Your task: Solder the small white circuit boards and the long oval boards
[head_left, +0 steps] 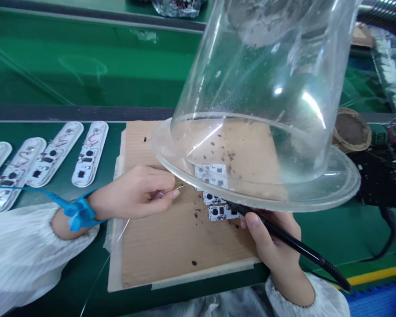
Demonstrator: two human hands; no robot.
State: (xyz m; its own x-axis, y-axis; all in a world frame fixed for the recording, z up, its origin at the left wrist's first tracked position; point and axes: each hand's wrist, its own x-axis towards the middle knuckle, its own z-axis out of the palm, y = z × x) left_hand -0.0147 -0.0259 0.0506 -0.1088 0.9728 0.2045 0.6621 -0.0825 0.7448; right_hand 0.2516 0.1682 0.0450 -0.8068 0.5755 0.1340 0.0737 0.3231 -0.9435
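My left hand [148,191] pinches a thin solder wire [119,237], whose tip pokes out past the fingers toward several small white circuit boards [218,212]. A blue wrist strap [79,211] is round that wrist. In my right hand [273,237] is a black soldering iron [293,242], held like a pen. Its front end points left at the boards, and its tip is hard to make out there. The boards lie in a column on a brown cardboard sheet [161,246]. Some of them show through a clear plastic hood [260,132] above.
Several white oval housings with circuit boards [90,154] lie on the green bench at the left. A round brown tin [351,130] and a dark board-like object [383,171] are at the right. The hood's wide rim [343,189] hangs low over my right hand.
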